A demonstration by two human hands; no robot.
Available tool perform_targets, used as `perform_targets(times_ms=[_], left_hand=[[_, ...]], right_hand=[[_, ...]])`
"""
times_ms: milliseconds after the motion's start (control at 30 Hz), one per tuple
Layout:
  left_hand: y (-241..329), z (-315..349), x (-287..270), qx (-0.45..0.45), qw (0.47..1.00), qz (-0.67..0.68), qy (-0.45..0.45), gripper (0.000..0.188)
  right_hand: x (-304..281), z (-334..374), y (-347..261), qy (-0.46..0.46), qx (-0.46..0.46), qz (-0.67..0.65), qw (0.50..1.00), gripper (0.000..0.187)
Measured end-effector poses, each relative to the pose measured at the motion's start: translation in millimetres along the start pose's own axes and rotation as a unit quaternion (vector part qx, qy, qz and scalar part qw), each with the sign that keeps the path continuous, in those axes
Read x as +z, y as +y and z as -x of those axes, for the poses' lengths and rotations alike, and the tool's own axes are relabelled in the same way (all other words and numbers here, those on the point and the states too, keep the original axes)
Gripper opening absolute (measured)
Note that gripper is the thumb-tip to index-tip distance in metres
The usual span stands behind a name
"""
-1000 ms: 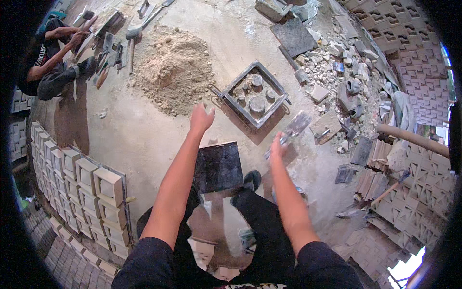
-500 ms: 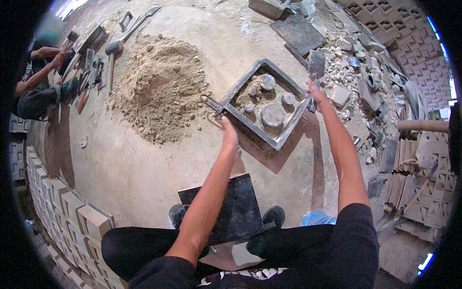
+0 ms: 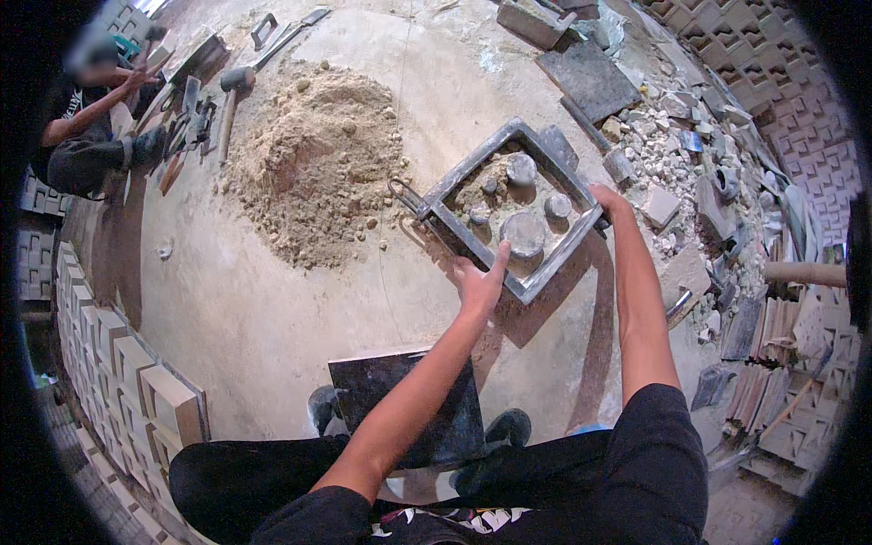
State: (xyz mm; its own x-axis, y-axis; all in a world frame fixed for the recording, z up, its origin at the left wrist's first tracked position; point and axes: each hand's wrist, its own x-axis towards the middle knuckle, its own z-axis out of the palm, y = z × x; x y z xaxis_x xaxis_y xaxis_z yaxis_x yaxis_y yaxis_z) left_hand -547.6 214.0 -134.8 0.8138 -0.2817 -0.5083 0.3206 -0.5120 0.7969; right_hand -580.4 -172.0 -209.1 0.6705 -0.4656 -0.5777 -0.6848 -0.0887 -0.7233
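A square moulding frame [image 3: 561,256] with dark grey walls lies turned cornerwise on the floor. Several round grey discs, among them a large one [image 3: 522,235], sit inside it with some sand. My left hand [image 3: 481,283] grips the frame's near-left wall, thumb over the rim and fingers on the outside. At the right corner my right hand [image 3: 609,202] is closed round the frame's edge; its fingers are partly hidden. Behind the far-right wall a flat grey blade [image 3: 559,145] sticks out, the rest of it hidden. A looped metal handle [image 3: 406,193] juts from the left corner.
A sand heap [image 3: 318,168] lies left of the frame, with a mallet [image 3: 232,104] beyond it. Rubble [image 3: 668,150] covers the right side. A black board [image 3: 409,400] lies before my legs. Pale blocks [image 3: 154,381] line the left. Another person [image 3: 91,136] sits at far left.
My left hand has moved right along the frame's near-left wall and closed on it. The trowel that stood up in my right hand is lowered; that hand now grips the frame's corner.
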Motion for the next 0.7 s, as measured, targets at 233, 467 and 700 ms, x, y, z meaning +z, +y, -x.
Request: perform_targets(times_ms=[233,467,700], left_hand=[[26,-18,-12,-0.049,0.993,0.097,0.049,0.119],[15,-52,-62,0.017,0.991,0.13,-0.022,0.119],[24,-67,-81,0.06,0.992,0.08,-0.082,0.112]], right_hand=[[8,23,51,0.002,0.059,-0.069,0.996,0.028],[71,53,14,0.026,-0.014,-0.121,0.992,0.026],[88,62,43,0.08,-0.108,-0.072,0.988,0.014]])
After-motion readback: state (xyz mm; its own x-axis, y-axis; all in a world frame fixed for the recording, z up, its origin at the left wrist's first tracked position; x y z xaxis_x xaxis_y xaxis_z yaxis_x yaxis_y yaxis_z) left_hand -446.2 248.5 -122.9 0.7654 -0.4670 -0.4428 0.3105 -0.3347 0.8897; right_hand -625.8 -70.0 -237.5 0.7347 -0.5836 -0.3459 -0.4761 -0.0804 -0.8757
